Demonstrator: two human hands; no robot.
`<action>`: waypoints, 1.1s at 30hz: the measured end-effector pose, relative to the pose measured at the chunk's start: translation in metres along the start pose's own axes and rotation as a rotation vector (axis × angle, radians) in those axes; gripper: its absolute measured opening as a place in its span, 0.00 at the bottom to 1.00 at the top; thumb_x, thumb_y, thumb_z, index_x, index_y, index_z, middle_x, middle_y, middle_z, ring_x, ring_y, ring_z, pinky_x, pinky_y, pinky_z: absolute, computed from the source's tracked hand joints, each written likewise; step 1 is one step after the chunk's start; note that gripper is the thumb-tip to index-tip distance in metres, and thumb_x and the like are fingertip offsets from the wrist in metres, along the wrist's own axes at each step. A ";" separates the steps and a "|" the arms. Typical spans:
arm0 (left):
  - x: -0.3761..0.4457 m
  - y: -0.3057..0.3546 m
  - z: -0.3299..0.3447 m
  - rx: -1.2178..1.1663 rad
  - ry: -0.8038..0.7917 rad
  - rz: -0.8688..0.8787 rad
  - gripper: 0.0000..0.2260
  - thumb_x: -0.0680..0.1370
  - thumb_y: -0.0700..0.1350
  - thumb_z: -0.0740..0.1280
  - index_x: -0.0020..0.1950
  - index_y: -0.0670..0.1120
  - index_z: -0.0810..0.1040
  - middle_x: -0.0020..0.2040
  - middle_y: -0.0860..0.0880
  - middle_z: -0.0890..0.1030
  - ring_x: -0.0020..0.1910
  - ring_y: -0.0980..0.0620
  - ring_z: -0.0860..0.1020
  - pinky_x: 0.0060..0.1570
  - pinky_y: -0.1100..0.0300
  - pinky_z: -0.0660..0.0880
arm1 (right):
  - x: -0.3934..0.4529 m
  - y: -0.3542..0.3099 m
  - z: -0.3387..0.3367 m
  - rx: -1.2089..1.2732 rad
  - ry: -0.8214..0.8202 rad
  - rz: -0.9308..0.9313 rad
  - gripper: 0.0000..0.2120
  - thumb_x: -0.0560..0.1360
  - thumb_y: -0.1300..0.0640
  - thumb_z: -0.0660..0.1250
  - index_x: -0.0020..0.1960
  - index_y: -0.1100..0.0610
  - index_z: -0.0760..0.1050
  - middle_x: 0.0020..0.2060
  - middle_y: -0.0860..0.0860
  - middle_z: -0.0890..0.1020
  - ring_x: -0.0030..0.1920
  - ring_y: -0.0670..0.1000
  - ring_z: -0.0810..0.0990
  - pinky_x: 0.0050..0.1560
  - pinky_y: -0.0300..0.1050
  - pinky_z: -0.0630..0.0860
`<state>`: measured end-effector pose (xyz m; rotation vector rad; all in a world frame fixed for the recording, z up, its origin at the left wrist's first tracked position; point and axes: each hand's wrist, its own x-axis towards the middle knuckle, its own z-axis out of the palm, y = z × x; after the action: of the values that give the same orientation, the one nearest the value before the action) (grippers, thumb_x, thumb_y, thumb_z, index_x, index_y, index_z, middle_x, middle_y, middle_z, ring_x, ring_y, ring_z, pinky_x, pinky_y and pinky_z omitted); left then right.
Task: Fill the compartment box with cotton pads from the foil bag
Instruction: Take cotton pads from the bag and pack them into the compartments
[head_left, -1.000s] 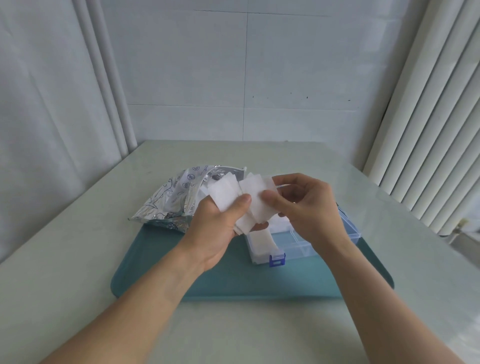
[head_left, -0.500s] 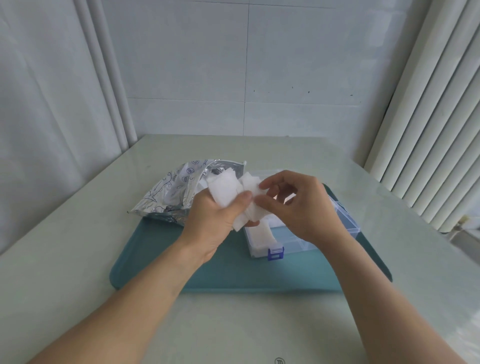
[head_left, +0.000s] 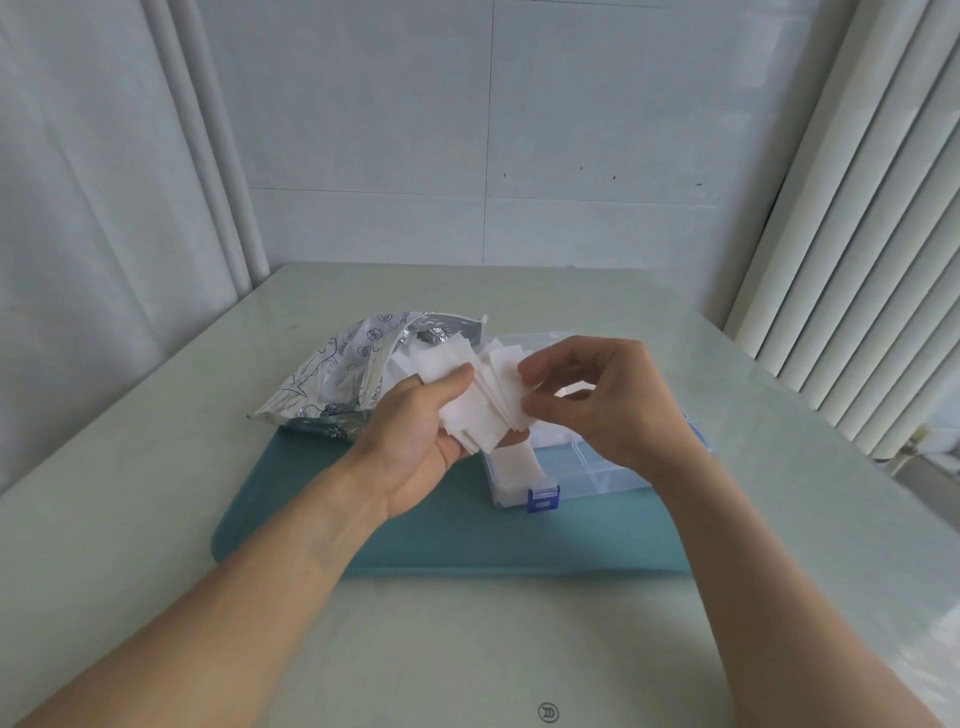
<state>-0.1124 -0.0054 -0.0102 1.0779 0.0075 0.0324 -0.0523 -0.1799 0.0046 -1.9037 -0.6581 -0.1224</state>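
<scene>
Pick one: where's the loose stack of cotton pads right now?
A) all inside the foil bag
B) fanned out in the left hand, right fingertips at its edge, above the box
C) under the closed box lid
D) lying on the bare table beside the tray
B: the cotton pads sit fanned in the left hand, with the right hand fingering their edge above the open compartment box.
</scene>
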 end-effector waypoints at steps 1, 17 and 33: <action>0.000 0.000 -0.001 0.014 0.010 -0.002 0.12 0.84 0.39 0.58 0.60 0.38 0.78 0.55 0.39 0.84 0.53 0.40 0.84 0.51 0.42 0.81 | -0.001 -0.001 0.001 -0.017 -0.024 -0.016 0.12 0.68 0.70 0.76 0.43 0.54 0.85 0.39 0.46 0.86 0.39 0.45 0.84 0.43 0.39 0.79; 0.003 -0.003 -0.003 0.108 0.056 0.045 0.09 0.84 0.38 0.59 0.55 0.39 0.79 0.49 0.43 0.86 0.47 0.43 0.85 0.47 0.44 0.83 | 0.000 -0.001 0.004 -0.071 0.141 0.044 0.06 0.74 0.62 0.72 0.44 0.52 0.84 0.36 0.45 0.86 0.35 0.46 0.84 0.41 0.45 0.82; 0.001 -0.006 0.003 0.101 0.082 0.135 0.09 0.83 0.36 0.59 0.56 0.41 0.79 0.52 0.42 0.85 0.50 0.41 0.84 0.45 0.48 0.83 | -0.003 -0.004 0.010 0.166 0.076 0.289 0.09 0.74 0.58 0.75 0.53 0.57 0.81 0.35 0.50 0.83 0.32 0.46 0.78 0.35 0.41 0.78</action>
<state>-0.1114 -0.0105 -0.0142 1.1763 0.0097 0.1998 -0.0592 -0.1710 0.0018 -1.8032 -0.3257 0.0428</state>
